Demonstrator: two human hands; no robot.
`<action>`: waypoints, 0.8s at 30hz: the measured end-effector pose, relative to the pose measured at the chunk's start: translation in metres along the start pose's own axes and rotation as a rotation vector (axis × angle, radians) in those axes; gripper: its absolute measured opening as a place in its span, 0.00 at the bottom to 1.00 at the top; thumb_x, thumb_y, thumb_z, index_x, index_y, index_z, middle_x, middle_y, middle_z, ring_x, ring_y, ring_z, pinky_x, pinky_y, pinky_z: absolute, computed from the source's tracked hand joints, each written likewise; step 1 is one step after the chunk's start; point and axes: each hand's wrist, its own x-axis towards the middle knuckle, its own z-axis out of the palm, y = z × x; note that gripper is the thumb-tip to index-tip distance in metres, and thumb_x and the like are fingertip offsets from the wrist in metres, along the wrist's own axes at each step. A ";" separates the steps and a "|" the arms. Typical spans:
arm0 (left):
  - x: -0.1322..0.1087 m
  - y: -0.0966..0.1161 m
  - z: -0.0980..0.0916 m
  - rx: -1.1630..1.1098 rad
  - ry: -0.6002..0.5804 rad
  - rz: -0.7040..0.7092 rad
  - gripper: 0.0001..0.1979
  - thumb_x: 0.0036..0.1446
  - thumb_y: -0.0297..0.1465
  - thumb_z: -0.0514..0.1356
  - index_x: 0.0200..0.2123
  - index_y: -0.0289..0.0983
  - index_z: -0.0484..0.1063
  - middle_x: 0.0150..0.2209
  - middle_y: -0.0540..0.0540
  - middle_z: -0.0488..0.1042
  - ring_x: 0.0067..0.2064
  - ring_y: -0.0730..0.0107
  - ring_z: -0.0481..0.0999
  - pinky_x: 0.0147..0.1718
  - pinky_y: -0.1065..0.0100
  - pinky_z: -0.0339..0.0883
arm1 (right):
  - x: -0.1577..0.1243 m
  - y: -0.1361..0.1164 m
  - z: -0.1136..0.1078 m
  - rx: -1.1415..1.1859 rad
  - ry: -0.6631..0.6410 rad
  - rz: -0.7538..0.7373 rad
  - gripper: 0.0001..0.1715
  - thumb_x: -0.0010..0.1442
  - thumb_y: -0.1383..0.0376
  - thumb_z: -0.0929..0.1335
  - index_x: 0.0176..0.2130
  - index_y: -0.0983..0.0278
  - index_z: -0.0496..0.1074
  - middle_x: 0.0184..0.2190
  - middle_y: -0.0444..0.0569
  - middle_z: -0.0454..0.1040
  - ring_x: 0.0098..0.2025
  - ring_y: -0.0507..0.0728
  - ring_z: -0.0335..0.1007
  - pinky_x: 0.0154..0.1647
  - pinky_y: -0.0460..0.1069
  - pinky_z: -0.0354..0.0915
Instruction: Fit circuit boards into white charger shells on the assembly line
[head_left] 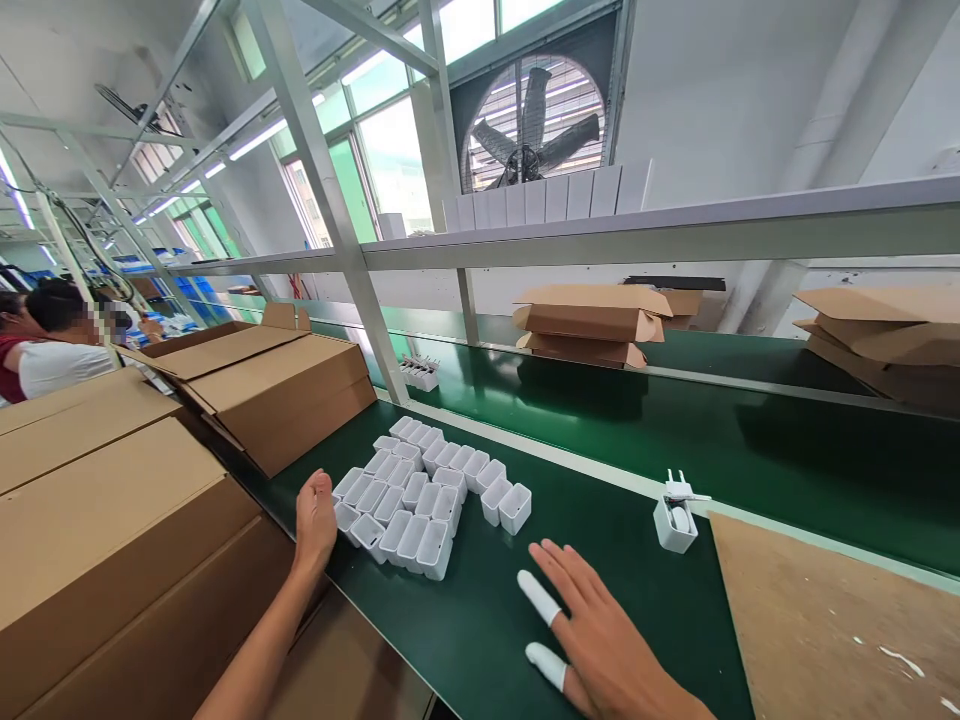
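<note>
Many small, open-topped white plastic boxes [401,500] stand packed in uneven rows on the green tabletop [480,625]. Beside their left edge is my left hand [315,520], seen nearly end-on; its fingers are mostly hidden, and contact with the boxes is unclear. My right hand [592,630] hovers over or rests on the green surface, right of the boxes, fingers stretched out and holding nothing. White finger covers sit on its thumb and index finger. Farther right, one white box [675,530] stands alone with a white two-pin plug [678,488] on top.
Large cardboard cartons [285,400] crowd the left side. A brown board [840,620] lies at the right. Beyond a pale rail are flattened boxes [589,320] and another small group of white pieces [418,372]. A metal shelf frame [322,170] rises ahead; a person [64,340] is far left.
</note>
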 end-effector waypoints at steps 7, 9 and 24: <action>-0.005 -0.002 0.037 -0.092 -0.009 -0.115 0.38 0.61 0.60 0.46 0.56 0.36 0.68 0.54 0.35 0.73 0.56 0.48 0.75 0.61 0.46 0.65 | 0.124 -0.042 0.036 -0.025 -0.110 -0.274 0.17 0.70 0.58 0.67 0.47 0.65 0.81 0.74 0.58 0.54 0.75 0.71 0.46 0.75 0.66 0.49; -0.004 -0.002 0.039 -0.090 -0.016 -0.122 0.39 0.61 0.60 0.46 0.57 0.34 0.68 0.53 0.35 0.74 0.56 0.48 0.75 0.60 0.44 0.66 | 0.141 -0.045 0.049 -0.066 -0.086 -0.256 0.15 0.71 0.63 0.66 0.49 0.66 0.80 0.73 0.60 0.56 0.74 0.71 0.49 0.73 0.66 0.52; -0.092 0.105 0.051 0.165 -0.540 1.153 0.14 0.63 0.44 0.58 0.48 0.50 0.77 0.55 0.44 0.79 0.61 0.41 0.73 0.60 0.39 0.65 | 0.038 -0.008 -0.030 -0.285 0.023 0.041 0.23 0.73 0.56 0.63 0.57 0.68 0.73 0.66 0.62 0.67 0.69 0.63 0.59 0.72 0.59 0.57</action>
